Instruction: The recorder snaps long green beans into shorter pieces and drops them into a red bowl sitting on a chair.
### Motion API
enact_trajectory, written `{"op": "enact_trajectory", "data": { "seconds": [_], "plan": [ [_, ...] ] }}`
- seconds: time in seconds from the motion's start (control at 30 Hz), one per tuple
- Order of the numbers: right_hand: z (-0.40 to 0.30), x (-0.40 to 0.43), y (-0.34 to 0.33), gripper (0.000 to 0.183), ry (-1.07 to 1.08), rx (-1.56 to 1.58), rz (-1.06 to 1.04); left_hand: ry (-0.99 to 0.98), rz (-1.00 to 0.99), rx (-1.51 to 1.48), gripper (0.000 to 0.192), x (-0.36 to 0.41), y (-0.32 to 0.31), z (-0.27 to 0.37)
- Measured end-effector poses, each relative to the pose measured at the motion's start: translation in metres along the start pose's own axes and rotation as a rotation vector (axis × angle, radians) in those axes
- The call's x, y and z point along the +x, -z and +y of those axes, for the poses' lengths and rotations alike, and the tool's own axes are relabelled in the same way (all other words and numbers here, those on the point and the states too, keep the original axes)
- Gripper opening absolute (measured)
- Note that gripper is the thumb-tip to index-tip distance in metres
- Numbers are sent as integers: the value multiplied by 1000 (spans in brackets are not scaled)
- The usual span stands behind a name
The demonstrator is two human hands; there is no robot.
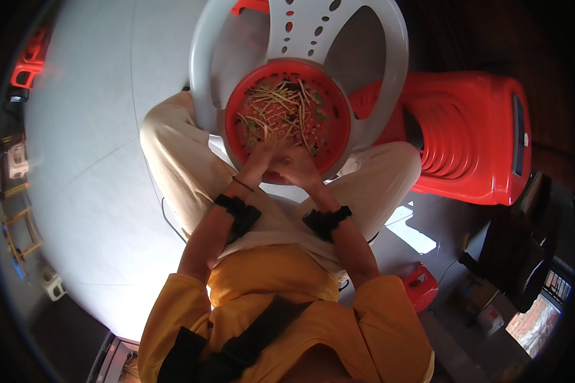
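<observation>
A round red plastic tray [337, 139] with a printed floral pattern rests on the seat of a grey plastic chair between my knees. Long, thin, pale yellow stalks [280, 98] lie loosely crossed in it, mostly towards its far side and middle. Over the near part of the tray, my left hand [262, 157] and my right hand [294, 165] meet with fingers bent together. Some stalks reach up to the left fingertips. The fingers are blurred and partly hide one another, so whether either hand grips a stalk does not show. Black straps [237, 215] circle both forearms.
The grey chair's [395, 52] armrests and back curve around the tray. Red plastic stools [465, 139] stand close on the right. A smaller red stool [419, 287] is at lower right. Pale stools [52, 282] stand far left, across the grey tiled floor [86, 134].
</observation>
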State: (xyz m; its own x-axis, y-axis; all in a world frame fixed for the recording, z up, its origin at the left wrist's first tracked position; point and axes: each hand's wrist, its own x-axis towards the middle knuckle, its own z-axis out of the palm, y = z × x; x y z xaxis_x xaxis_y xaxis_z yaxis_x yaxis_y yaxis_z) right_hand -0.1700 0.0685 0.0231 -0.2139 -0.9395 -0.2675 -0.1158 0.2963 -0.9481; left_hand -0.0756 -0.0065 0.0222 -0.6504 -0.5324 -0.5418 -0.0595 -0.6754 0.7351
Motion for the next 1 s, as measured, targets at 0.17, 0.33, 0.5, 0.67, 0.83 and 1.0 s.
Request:
{"op": "enact_trajectory", "data": {
  "seconds": [0.17,0.33,0.5,0.67,0.83,1.0],
  "plan": [
    [-9,4,23,20,-195,294,21,116,60,-63,23,9,32,-4],
    [31,16,53,15,-138,-93,431,33,138,-278,23,10,39,11],
    [36,25,28,12,309,-532,500,-61,165,-301,24,9,45,14],
    [22,21,20,13,241,-584,438,-93,207,-286,23,6,47,15],
    [22,9,22,15,245,-744,319,-105,201,-284,21,5,44,17],
    [22,8,32,18,220,-625,234,-106,205,-268,20,4,42,18]
  ]
}}
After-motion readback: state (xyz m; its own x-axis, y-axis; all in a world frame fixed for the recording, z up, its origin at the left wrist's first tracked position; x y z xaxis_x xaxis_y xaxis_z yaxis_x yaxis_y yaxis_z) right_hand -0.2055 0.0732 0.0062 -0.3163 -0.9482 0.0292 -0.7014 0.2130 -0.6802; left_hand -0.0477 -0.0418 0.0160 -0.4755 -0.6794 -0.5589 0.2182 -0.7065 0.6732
